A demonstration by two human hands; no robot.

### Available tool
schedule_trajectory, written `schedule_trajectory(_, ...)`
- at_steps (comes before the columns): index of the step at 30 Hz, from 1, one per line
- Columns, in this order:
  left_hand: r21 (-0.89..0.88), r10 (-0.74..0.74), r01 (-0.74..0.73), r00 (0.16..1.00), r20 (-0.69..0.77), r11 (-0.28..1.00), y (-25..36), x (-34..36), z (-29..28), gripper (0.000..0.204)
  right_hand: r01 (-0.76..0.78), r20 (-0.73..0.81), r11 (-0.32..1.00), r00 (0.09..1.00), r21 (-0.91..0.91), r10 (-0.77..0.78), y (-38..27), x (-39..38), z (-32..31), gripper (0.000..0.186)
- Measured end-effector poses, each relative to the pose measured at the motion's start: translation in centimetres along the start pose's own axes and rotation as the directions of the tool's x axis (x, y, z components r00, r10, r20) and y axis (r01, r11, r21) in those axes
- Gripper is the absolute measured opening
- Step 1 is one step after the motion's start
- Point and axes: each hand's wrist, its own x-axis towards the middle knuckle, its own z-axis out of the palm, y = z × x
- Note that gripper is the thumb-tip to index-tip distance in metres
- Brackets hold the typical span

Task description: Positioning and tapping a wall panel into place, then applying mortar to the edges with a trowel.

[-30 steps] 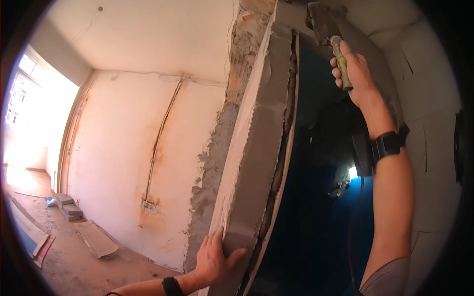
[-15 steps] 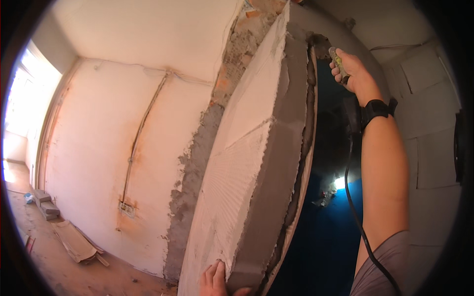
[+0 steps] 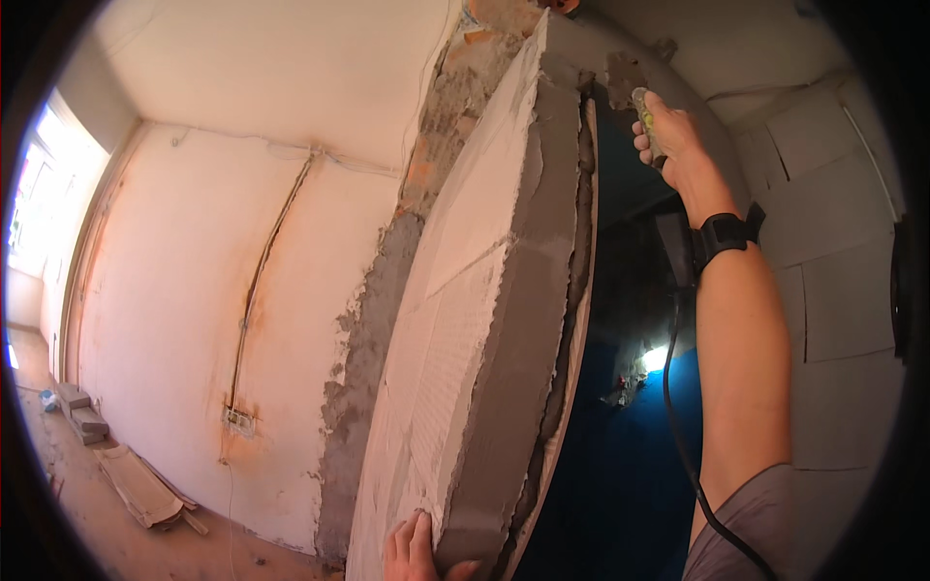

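Note:
My right hand (image 3: 668, 136) is raised at the upper right, closed round the worn, yellow-green-marked handle of a trowel (image 3: 625, 77). The trowel's blade is coated in grey mortar and sits near the top of the wall end, close to the plastered surface above the opening; whether it touches cannot be made out. Low down, my left hand (image 3: 417, 550) rests across the corner of the wall end (image 3: 523, 281), fingers on the pale side face and thumb on the grey plastered face. A rough mortar seam runs beside a thin strip (image 3: 573, 349) along the opening's edge.
A dark opening with a blue surface (image 3: 620, 455) and a bright light lies right of the wall end. A black cable (image 3: 678, 416) hangs from the device on my right wrist. Grey blocks (image 3: 79, 414) and flattened cardboard (image 3: 140, 487) lie on the floor at left.
The trowel has moved slightly up and away from the strip's top, with my right hand around it. My left hand stays on the wall corner. The whole view has shifted a little.

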Motion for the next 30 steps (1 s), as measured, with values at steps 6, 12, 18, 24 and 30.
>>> schedule_trajectory(6, 0.014, 0.068, -0.068, 0.998, -0.012, 0.998, -0.3, -0.4, 0.3, 0.075, -0.132, 0.089, 0.983, 0.989, 0.127, 0.121, 1.5, 2.3, 0.8, 0.031)
schedule_trajectory(12, -0.007, 0.067, -0.067, 0.998, -0.008, 0.998, 0.0, -0.1, -0.4, 0.073, -0.071, 0.049, 0.99, 0.996, -0.122, 0.078, -0.1, 1.9, 1.6, 0.033)
schedule_trajectory(18, -0.002, 0.055, -0.055, 0.998, -0.009, 0.998, -0.1, -0.1, -0.3, 0.071, -0.062, -0.011, 0.946, 0.998, -0.317, 0.062, -1.4, -0.1, 1.5, 0.033)
schedule_trajectory(24, 0.005, 0.069, -0.069, 0.997, -0.025, 0.998, -0.1, -0.4, 0.0, 0.071, -0.041, -0.055, 0.999, 0.998, -0.03, 0.039, -1.4, -3.2, 0.1, 0.028)
schedule_trajectory(30, 0.004, 0.103, -0.103, 0.993, -0.052, 0.995, -0.5, -0.3, 0.3, 0.072, -0.221, 0.253, 0.873, 0.96, 0.434, 0.117, 0.8, -4.1, -1.1, 0.026)
